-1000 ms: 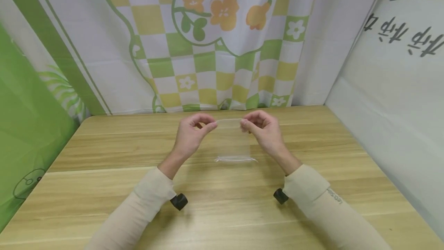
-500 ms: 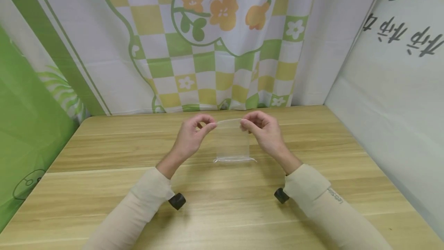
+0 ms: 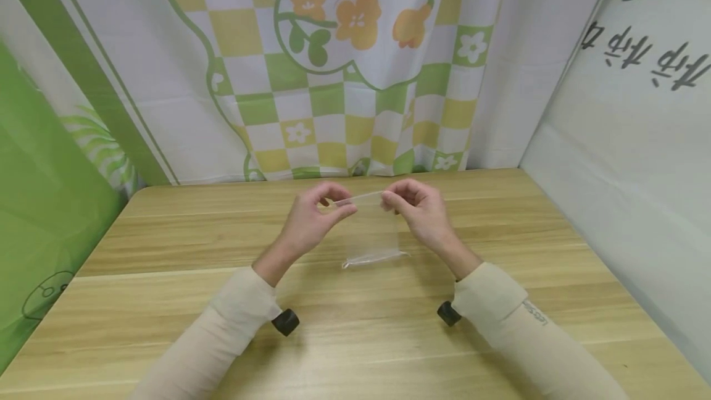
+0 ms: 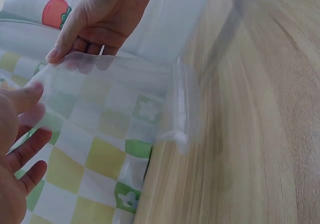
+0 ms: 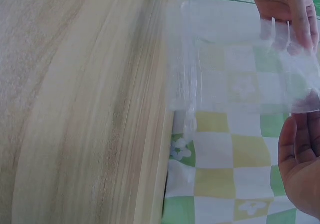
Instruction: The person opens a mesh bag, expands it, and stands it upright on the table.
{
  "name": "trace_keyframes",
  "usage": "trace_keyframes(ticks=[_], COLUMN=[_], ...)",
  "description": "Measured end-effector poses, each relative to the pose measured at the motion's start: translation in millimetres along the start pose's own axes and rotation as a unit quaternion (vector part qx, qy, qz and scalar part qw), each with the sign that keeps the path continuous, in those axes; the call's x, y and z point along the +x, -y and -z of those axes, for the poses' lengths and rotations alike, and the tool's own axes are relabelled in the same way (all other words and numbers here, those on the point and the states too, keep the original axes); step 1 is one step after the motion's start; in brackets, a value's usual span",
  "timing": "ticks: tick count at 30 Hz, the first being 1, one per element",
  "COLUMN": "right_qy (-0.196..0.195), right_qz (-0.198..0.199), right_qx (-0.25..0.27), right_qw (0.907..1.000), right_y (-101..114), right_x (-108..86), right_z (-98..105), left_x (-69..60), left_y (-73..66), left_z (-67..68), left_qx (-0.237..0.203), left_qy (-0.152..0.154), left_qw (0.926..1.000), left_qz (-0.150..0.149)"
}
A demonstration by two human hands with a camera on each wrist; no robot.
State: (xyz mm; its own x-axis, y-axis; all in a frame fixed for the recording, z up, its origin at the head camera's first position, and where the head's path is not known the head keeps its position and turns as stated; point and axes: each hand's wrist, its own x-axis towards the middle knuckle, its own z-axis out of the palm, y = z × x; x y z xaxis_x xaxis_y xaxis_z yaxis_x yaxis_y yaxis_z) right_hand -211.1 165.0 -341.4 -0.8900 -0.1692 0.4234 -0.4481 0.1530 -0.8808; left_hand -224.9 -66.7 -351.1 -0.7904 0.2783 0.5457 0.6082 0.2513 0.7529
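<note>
A sheer white drawstring pouch (image 3: pixel 371 227) hangs above the table between both hands, its corded end (image 3: pixel 373 259) lowest. At the pouch's upper left corner, the left hand (image 3: pixel 313 215) pinches the cloth, thumb in front and fingers behind. The right hand (image 3: pixel 422 212) pinches the opposite upper corner between thumb and fingertips. In the left wrist view the see-through pouch (image 4: pixel 110 91) stretches between the two hands, with several fingers showing through it. The right wrist view has the gathered cord channel (image 5: pixel 187 78) at the pouch's left end.
A wooden table (image 3: pixel 366 338) lies beneath the hands. Behind it hangs a checkered, flower-printed curtain (image 3: pixel 311 100). Green cloth (image 3: pixel 50 171) borders the left side and a white printed sheet (image 3: pixel 627 134) the right. Black wrist devices (image 3: pixel 286 322) stick out under the sleeves.
The left thumb has slid right and slightly down over the pouch's upper edge. That edge now slopes down to the left, and the corded end has tilted lower on the left. The right hand barely moved.
</note>
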Motion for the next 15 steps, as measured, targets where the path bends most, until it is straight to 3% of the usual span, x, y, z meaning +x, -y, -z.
trace_keyframes(ticks=[6, 15], right_qy=[0.007, 0.028], right_qz=[-0.006, 0.001], right_qx=[-0.012, -0.024], right_qw=[0.9999, 0.9993], right_y=[3.3, -6.8], right_x=[-0.9, -1.7], right_z=[-1.6, 1.4], left_x=[-0.1, -0.8], left_y=[0.1, 1.2], left_z=[-1.6, -0.8], left_qx=[-0.002, -0.016], left_qy=[-0.024, -0.023], left_qw=[0.9997, 0.9995], left_qz=[-0.009, -0.017])
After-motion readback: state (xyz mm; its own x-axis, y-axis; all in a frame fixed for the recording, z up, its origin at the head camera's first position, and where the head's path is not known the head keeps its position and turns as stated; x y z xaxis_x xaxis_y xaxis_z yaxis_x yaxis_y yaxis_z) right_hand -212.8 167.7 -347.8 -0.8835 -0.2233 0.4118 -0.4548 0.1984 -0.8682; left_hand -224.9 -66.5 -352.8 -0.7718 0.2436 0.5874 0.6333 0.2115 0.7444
